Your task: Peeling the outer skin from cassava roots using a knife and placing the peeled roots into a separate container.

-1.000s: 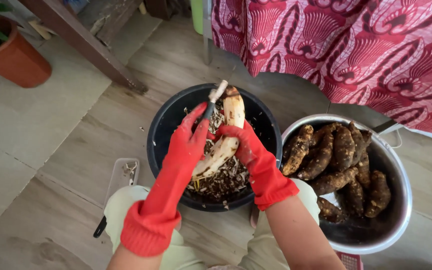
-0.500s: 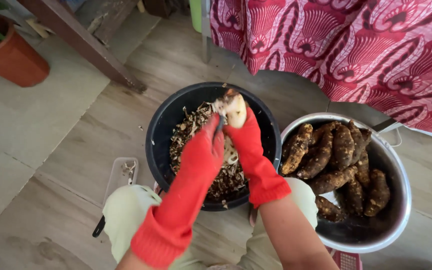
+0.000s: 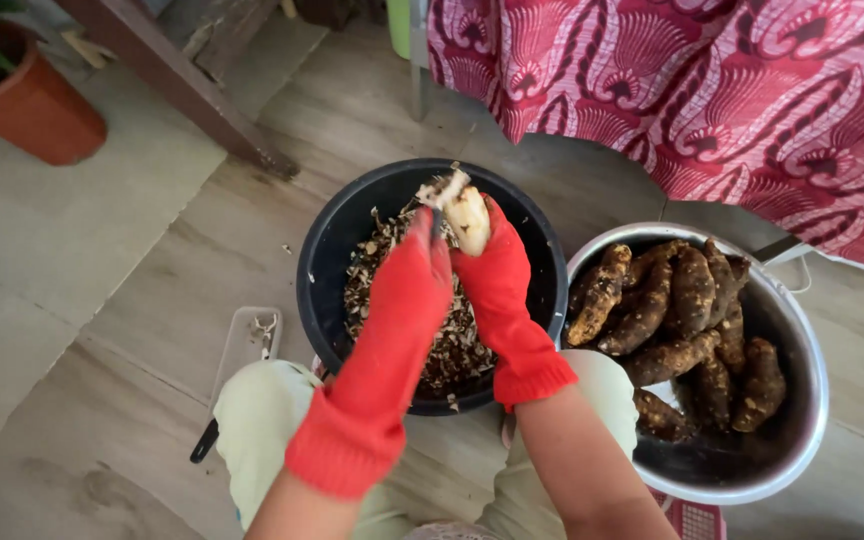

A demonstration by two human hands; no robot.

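Upright, tip away: pale peeled root (image 3: 469, 216) in closed right hand (image 3: 495, 270); left hand (image 3: 410, 280) grip unclear.

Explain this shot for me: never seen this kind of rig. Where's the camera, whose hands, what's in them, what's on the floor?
There is no machine: a person wears a camera on the head, looking down at their own two hands over their knees. Both hands wear red rubber gloves. The right hand grips a pale, mostly peeled root. The left hand is pressed to that root; a peeling tool seems to be in it, but it is mostly hidden. Below them stands a black bucket holding peelings. Beside it, a metal bowl holds brown unpeeled roots. A terracotta pot stands on the floor further off.
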